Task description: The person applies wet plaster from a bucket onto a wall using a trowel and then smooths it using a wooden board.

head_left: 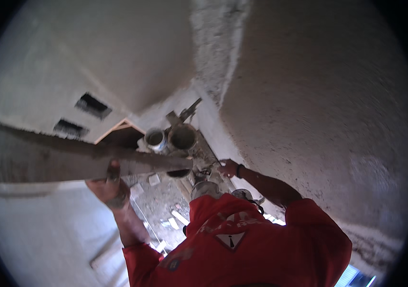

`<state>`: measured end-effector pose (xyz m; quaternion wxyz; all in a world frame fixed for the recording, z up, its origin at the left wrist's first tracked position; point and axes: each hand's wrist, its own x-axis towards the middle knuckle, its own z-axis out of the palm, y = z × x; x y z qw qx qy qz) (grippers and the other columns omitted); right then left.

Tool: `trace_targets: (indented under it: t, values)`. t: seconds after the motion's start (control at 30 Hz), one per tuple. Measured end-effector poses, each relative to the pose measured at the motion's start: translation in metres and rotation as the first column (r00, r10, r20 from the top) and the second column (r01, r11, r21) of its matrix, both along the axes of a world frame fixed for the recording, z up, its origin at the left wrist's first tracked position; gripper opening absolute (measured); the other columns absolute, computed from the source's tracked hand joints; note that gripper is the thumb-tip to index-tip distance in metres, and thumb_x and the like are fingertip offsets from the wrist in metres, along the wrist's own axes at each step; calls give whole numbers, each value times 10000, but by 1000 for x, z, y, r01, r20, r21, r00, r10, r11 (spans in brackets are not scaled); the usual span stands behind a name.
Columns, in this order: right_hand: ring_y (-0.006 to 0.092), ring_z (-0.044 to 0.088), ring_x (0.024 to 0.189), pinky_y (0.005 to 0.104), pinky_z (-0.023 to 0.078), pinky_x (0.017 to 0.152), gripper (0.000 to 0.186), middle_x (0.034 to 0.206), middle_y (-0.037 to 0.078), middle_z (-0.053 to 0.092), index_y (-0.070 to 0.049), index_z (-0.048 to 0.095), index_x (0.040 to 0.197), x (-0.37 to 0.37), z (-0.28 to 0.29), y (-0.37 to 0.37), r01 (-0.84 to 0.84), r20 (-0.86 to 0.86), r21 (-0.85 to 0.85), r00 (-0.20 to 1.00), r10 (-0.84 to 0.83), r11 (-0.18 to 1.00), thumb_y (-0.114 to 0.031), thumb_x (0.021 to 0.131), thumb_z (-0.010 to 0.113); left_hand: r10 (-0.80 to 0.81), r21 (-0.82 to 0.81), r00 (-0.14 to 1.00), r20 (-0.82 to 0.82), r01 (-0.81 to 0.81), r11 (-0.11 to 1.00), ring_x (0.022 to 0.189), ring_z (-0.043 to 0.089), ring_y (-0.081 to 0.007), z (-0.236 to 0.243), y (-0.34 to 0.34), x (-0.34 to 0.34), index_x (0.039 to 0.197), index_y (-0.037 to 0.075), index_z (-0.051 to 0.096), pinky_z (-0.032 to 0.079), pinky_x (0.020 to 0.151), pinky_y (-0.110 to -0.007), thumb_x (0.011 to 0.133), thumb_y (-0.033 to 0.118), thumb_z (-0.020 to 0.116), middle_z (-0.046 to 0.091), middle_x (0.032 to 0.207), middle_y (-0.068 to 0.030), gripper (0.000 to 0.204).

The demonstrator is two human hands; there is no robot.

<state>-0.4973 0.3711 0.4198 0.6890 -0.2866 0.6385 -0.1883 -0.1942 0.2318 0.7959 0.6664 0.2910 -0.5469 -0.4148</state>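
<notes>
Both hands busy: left hand [113, 186] clamps the long plank [70, 160] from below, arm raised; right hand [228, 168] grips something unclear at three o'clock.

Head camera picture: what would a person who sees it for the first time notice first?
First comes the long grey plaster-smeared board stretching from the left edge to the middle, gripped from below by the left hand. Next, the red shirt fills the lower middle, and the right hand reaches out towards the rough plastered wall on the right. Far below, two round buckets stand side by side near the centre.
</notes>
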Motion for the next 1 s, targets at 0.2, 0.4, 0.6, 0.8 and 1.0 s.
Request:
trace_targets:
  t: [0.2,0.4,0.6,0.8,1.0]
  values:
    - [387,599,915,552,476,796,662,1164,244,553,-23,401,1295,-7,-8,107,444,137,330,851,-508,833,-521,872,506,-361,78,921,-149,375,924,921,598,-261,31,0,-76,1125,-27,510,494,845,-406,780,44,676,605,1012,-140,390]
    - [494,304,1257,567,291,1016,1117,1341,399,271,147,157,1354,15,-61,225,644,258,764,-249,-934,39,-770,760,388,-577,232,749,-325,655,719,886,600,-272,43,-1,-160,1168,-41,447,509,822,-415,741,93,730,590,1005,-161,530]
    - [414,340,1272,509,332,1015,823,1395,326,258,123,266,1312,45,18,271,980,398,-105,-115,-910,-170,-489,838,546,-718,249,517,-466,855,454,888,608,-294,6,-24,-214,1194,-39,439,508,835,-463,823,90,613,591,1023,-169,429]
    - [321,506,1077,448,495,869,503,1266,171,437,-32,279,1345,38,50,339,309,789,125,-607,-94,-943,-159,901,480,-711,315,435,-552,898,305,967,583,-301,15,-26,-282,1204,30,450,480,884,-466,863,180,570,562,1112,-144,392]
    - [197,589,940,294,549,666,665,1085,128,574,-118,252,1422,-8,318,329,-212,614,-613,-735,-290,-761,-172,867,615,-703,298,350,-619,933,203,1082,533,-253,36,-43,-356,1212,78,462,496,877,-419,860,199,583,518,1224,-102,392]
